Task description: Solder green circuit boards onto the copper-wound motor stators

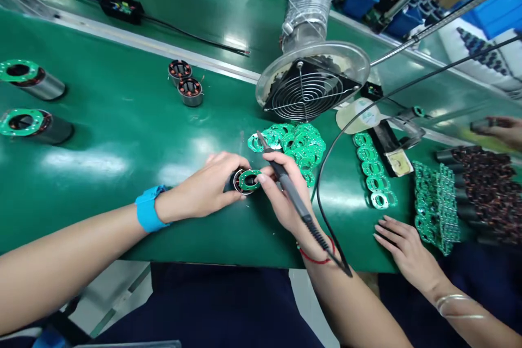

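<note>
My left hand (pixel 207 185), with a blue band at the wrist, is wrapped round a motor stator (pixel 237 180) with copper windings. A green ring-shaped circuit board (pixel 249 179) lies at the stator's open end, slightly off its centre. My right hand (pixel 285 190) grips a soldering iron (pixel 291 190), its tip pointing up and left, away from the stator. Fingertips of the same hand touch the right edge of the green board. Just beyond my right hand is a pile of green boards (pixel 304 144).
A fan hood (pixel 305 89) stands behind the pile. Two stators (pixel 190 91) sit back left, and two board-topped cylinders (pixel 53 126) lie far left. At right are a row of boards (pixel 372 167), a person's hand (pixel 402 244), stacked boards (pixel 426 206) and many stators (pixel 489 190).
</note>
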`<action>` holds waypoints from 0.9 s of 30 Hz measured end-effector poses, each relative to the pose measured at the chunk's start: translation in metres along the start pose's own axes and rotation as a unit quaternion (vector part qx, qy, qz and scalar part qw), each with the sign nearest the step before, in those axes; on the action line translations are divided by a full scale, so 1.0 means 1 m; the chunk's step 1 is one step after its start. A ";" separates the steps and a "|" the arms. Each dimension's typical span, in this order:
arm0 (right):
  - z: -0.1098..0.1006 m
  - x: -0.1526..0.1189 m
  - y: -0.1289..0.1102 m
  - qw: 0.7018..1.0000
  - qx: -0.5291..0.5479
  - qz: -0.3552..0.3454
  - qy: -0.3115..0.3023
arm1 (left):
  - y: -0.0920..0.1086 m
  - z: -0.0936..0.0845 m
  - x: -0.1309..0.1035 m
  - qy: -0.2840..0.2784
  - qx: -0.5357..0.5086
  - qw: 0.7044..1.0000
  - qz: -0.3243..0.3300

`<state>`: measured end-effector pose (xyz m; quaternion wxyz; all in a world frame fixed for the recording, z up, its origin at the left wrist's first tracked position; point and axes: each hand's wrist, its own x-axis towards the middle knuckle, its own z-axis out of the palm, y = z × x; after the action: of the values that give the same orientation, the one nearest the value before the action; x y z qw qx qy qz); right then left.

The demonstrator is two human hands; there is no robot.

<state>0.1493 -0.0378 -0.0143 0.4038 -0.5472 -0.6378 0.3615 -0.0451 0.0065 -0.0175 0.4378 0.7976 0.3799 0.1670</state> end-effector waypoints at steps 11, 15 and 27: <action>0.009 -0.015 0.000 0.938 -0.292 -0.185 0.019 | -0.007 -0.016 0.006 0.032 -0.180 0.982 -0.052; -0.001 -0.007 0.002 0.958 -0.224 -0.161 -0.079 | -0.005 -0.012 0.009 0.044 -0.214 0.973 -0.078; 0.006 -0.011 -0.001 0.962 -0.151 -0.227 0.006 | 0.001 -0.013 0.008 0.044 -0.236 0.961 -0.137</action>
<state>0.1442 -0.0489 -0.0168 0.3915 -0.4450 -0.7900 0.1566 -0.0469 0.0197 -0.0104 0.6153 0.6037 0.4543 0.2248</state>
